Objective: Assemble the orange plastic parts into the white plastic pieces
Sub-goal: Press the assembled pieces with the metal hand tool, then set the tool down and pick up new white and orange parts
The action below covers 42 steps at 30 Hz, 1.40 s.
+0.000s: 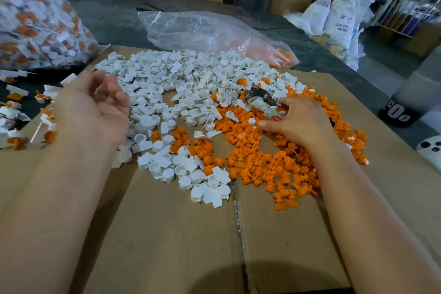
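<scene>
A flattened brown corrugated cardboard sheet (167, 234), with a taped seam down its middle, lies on a dark grey, felt-like table cover (114, 16). The heap of small white plastic pieces (179, 83), each a short round cup with a flat rectangular tab, spreads over the sheet's far and middle area. The pile of glossy orange plastic parts (274, 162), ribbed little plugs with flat tags, lies to its right and mingles with it along the edge.

The left hand (95, 107) hovers palm-up above the left border of the white heap, its fingers loosely curled and nothing in it. The right hand (298, 122) rests palm-down on the orange pile, thumb stretched flat. Its fingers are bent at the handle end of a worn metal tool with a cloth-wrapped, red-tipped handle (260, 100). Whether it grips the tool or only touches it cannot be told.

A crumpled clear plastic bag (202, 31) holding a few orange parts lies behind the heaps. A bulging clear sack of joined white-and-orange pieces (35, 19) stands far left, with loose joined pieces (14, 112) before it.
</scene>
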Available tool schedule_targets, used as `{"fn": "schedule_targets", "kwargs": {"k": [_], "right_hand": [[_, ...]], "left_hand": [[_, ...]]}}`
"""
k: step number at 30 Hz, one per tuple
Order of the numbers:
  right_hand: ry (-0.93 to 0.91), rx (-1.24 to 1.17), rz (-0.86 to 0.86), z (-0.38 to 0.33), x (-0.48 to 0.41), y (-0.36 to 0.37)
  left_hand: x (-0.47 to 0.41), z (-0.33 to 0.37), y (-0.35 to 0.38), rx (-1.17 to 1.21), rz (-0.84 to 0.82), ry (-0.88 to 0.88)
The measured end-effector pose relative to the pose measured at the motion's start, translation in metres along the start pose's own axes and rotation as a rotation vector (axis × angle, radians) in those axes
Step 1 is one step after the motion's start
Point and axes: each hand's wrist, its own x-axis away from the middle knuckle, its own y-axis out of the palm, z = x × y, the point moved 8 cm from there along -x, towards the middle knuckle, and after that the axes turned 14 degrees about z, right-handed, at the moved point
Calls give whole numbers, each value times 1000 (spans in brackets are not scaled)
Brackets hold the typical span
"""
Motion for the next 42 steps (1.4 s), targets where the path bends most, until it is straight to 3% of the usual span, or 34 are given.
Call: {"fn": "schedule_targets", "kwargs": {"k": [2,6,10,13,19,24,28,34,37,42], "right_hand": [[-4,7,-24,0,0,3],[3,-17,-64,0,0,8],[7,-12,-107,1,1,11],[26,-30,-108,1,2,10],[-76,-287,176,-32,9,-24],[-200,-344,113,-60,21,-20],[-230,-388,96,-67,25,-19],[-240,-426,47,-76,30,-17],[-286,-351,2,-86,34,-10],[-384,-209,-68,-96,40,1]], "left_hand": [[12,-4,8,-186,2,59],[36,-13,29,-634,-148,277],[55,-19,43,-1076,-258,702],[65,-27,50,-1244,-336,845],[72,-36,55,-1324,-401,899],[77,-44,57,-1381,-498,843],[78,-54,60,-1521,-587,903],[78,-38,63,-1305,-495,946],[76,-31,60,-1179,-439,875],[79,-38,61,-1144,-494,775]]}}
